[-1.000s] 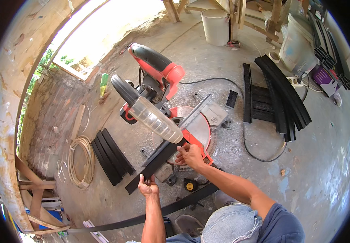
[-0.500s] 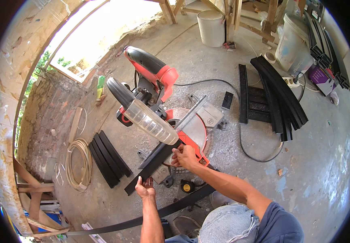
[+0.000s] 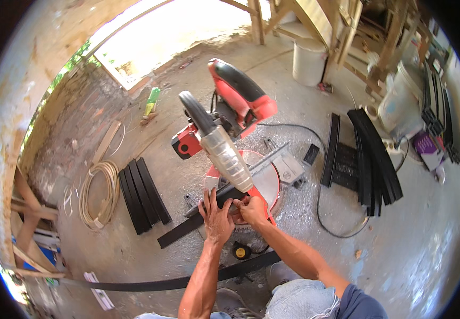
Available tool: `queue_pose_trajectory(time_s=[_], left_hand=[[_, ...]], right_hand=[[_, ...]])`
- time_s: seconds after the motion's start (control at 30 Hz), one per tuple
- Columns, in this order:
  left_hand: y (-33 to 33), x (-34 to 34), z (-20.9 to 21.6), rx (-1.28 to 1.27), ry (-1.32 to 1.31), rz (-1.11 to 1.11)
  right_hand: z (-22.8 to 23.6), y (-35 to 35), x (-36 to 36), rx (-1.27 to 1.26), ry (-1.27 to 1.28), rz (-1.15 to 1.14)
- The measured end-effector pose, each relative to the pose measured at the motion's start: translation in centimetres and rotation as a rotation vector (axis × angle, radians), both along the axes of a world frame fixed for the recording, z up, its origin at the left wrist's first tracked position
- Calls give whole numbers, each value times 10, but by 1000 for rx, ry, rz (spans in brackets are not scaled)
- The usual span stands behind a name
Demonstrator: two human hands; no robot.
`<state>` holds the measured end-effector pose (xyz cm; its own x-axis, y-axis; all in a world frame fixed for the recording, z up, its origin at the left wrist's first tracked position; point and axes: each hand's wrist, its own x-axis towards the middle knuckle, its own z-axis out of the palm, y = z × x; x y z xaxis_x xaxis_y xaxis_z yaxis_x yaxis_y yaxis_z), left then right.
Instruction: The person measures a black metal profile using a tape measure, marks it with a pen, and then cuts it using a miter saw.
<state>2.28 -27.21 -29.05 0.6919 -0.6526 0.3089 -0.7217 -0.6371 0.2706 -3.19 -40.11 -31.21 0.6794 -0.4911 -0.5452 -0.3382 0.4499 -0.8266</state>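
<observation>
A long black strip (image 3: 181,231) lies slantwise along the fence of a red and grey miter saw (image 3: 240,98), under the clear blade guard (image 3: 229,162). My left hand (image 3: 217,220) rests over the strip with fingers spread, its thumb stretched toward the right hand. Close beside it, my right hand (image 3: 252,210) has bent fingers closed on the strip near the red table insert (image 3: 260,199); its fingertips are partly hidden. The saw head is raised. A yellow and black tape measure (image 3: 241,251) lies on the floor just below my hands.
Cut black strips (image 3: 143,196) lie at left beside a coiled hose (image 3: 100,196). More black pieces (image 3: 376,159) are stacked at right, with a power cord (image 3: 319,212) looping near them. A long curved black strip (image 3: 150,285) crosses the front. White buckets (image 3: 309,63) stand behind.
My left hand has moved from the strip's near-left end up beside the right hand, its fingers now spread. The view has shifted, so the scene sits differently in the picture.
</observation>
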Motion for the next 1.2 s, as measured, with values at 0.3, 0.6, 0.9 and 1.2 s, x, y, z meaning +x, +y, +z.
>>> queue_pose_trajectory(time_s=[0.3, 0.6, 0.9, 1.2], left_hand=[[-2, 12, -19, -75, 104, -30], [-8, 10, -28, -97, 74, -44], [-4, 12, -30, -127, 48, -40], [-5, 12, -29, -146, 19, -37]], right_hand=[[89, -77, -48, -601, -209, -131], [339, -165, 91, -1635, -322, 181], [311, -148, 83, -1431, -82, 507], [240, -111, -36, -1523, -184, 237]])
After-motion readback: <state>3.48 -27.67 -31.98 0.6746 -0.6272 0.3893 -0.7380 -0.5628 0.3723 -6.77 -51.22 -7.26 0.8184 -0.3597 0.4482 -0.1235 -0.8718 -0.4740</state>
